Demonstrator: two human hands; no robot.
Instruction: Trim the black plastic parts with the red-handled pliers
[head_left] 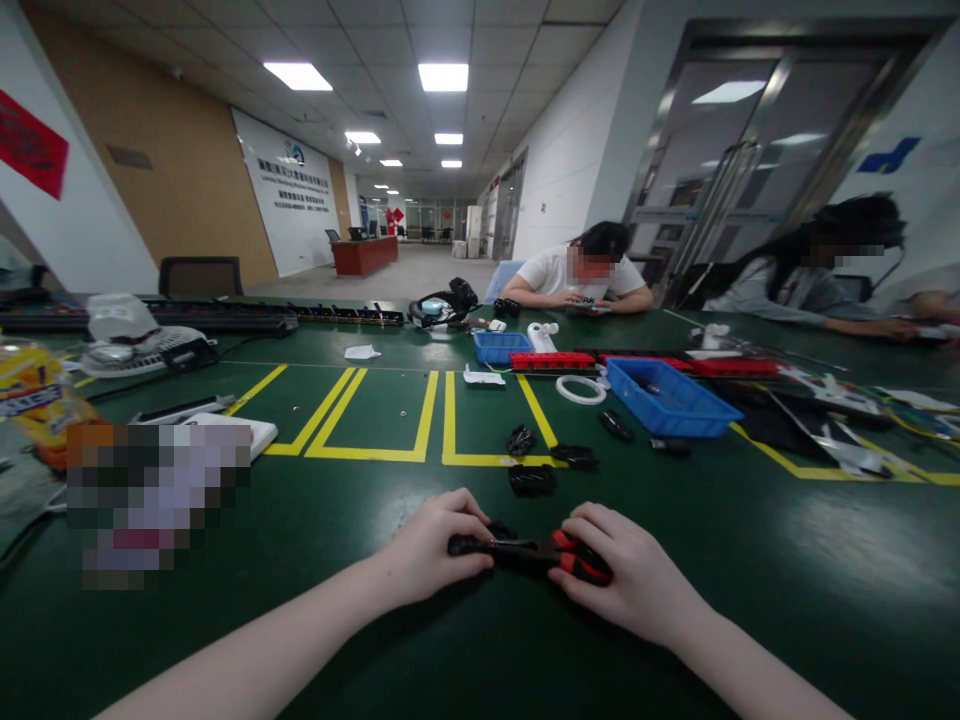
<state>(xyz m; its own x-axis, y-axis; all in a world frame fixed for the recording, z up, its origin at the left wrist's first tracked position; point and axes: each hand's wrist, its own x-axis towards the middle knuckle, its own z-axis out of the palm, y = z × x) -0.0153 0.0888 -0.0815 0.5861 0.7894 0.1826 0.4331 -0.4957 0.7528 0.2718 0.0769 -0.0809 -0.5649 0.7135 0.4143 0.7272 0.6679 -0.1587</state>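
My right hand (637, 575) is closed around the red-and-black handles of a pair of pliers (529, 553). The dark jaws point left, toward my left hand (439, 545). Between its thumb and fingers my left hand pinches a small black piece (469, 545), which meets the tips of the jaws. Whether the jaws grip it is too dark to tell. Just beyond lie black coiled cable bundles (532, 480), (520, 439) near yellow tape on the green table (360, 650).
Ahead on the right stands a blue tray (675, 400), with a white ring (580, 390) beside it and a smaller blue bin (501, 347) behind. A drink bottle (45, 400) and a white box (259, 437) are on the left. Co-workers (555, 275) sit across the table.
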